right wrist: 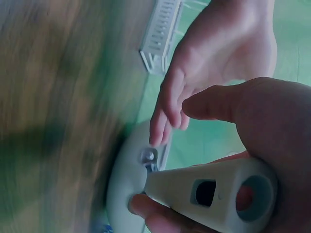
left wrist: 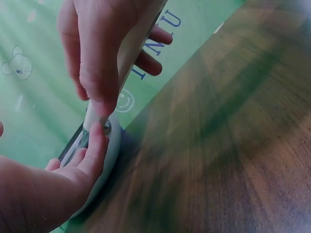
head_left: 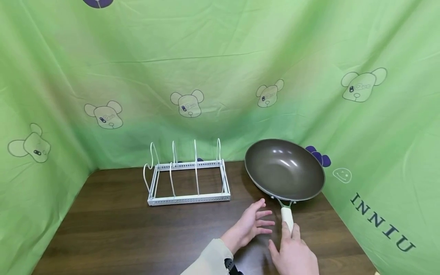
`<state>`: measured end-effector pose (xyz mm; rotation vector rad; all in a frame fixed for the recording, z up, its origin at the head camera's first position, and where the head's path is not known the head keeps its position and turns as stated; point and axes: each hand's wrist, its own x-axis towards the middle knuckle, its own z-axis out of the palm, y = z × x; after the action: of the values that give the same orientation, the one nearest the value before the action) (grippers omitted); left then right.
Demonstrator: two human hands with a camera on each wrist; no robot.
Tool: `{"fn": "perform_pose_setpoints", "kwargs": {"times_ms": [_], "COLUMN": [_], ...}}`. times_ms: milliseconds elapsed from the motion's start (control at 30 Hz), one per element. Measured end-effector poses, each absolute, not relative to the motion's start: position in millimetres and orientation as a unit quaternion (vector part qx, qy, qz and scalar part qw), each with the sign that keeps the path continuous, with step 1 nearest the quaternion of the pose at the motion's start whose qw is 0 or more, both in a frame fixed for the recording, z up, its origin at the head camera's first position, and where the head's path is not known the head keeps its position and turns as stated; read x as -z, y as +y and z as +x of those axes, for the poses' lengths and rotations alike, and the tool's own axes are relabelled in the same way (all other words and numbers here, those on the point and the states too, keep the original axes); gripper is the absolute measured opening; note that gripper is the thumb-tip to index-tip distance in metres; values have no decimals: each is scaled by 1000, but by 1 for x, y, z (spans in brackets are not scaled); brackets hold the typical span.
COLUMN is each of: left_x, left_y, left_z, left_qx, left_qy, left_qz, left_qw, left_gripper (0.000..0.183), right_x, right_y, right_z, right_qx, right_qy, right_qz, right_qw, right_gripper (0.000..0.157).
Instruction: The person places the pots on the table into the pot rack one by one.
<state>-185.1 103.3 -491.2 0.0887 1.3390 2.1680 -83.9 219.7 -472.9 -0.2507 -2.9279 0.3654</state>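
A deep frying pan [head_left: 283, 168] with a dark grey inside is at the right of the table, its pale handle [head_left: 287, 218] pointing toward me. My right hand [head_left: 295, 250] is at that handle, with fingers along both sides of it. In the right wrist view the handle [right wrist: 194, 184] lies against the fingers while the thumb [right wrist: 214, 103] stands off it. Just left of the handle, my left hand [head_left: 249, 227] has its fingers spread and holds nothing. Its fingertips come near the handle's joint with the pan in the left wrist view; contact there is unclear.
A white wire rack [head_left: 189, 199] with several upright loops stands left of the pan, near the back of the brown wooden table [head_left: 137, 233]. Green cloth [head_left: 220, 68] printed with mouse heads hangs behind and along both sides.
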Motion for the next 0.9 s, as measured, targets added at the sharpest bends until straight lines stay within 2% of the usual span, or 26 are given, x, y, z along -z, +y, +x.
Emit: {"fn": "perform_pose_setpoints", "kwargs": {"times_ms": [267,500,800,900], "left_x": [496,500,509,511], "left_y": [109,115,124,128], "left_z": [-185,-188,-188,-186], "left_qx": [-807,-795,-797,-802], "left_qy": [504,520,510,499], "left_qz": [30,19,1,-5], "left_qw": [307,311,323,330], "left_gripper": [80,80,81,73], "right_x": [482,489,499,501], "right_y": [203,193,185,182], "right_z": [-82,-82,-80,-79], "right_qx": [-131,-138,-170,-178], "right_qy": [-985,-985,-979,-976], "right_qz": [-91,-92,-101,-116], "right_qw": [68,54,46,40], "right_gripper": [70,70,87,87]}}
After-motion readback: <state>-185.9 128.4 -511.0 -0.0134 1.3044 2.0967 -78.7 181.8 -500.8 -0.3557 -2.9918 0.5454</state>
